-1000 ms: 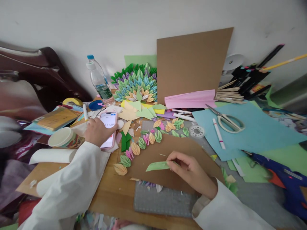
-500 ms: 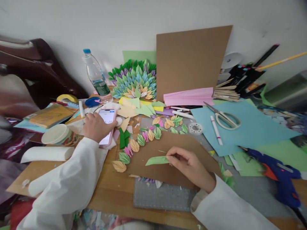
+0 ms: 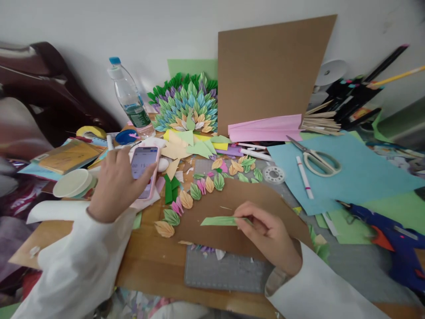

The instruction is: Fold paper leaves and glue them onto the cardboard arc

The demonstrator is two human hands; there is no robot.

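In my right hand (image 3: 268,237), thumb and fingers pinch a light green folded paper strip (image 3: 217,220) just above a brown cardboard piece (image 3: 212,239). Folded paper leaves (image 3: 186,200) in orange, pink and green line the cardboard's left and upper edge. At the left, my left hand (image 3: 116,181) is open, its thumb stretched over the lower screen of a pink-cased phone (image 3: 145,170) that shows running digits. Whether the thumb touches the screen, I cannot tell. A thin sliver (image 3: 226,208) lies on the cardboard near my right fingertips.
A blue glue gun (image 3: 395,239), scissors (image 3: 320,161) and a white marker (image 3: 304,177) lie to the right. At the back stand a water bottle (image 3: 131,99), a paper peacock (image 3: 189,104) and a brown board (image 3: 272,75). A grey cutting mat (image 3: 226,274) shows in front.
My left hand has drawn back left and toward me, off the phone's edge, uncovering more of its screen. My right hand still holds the green paper strip, nearly in place.
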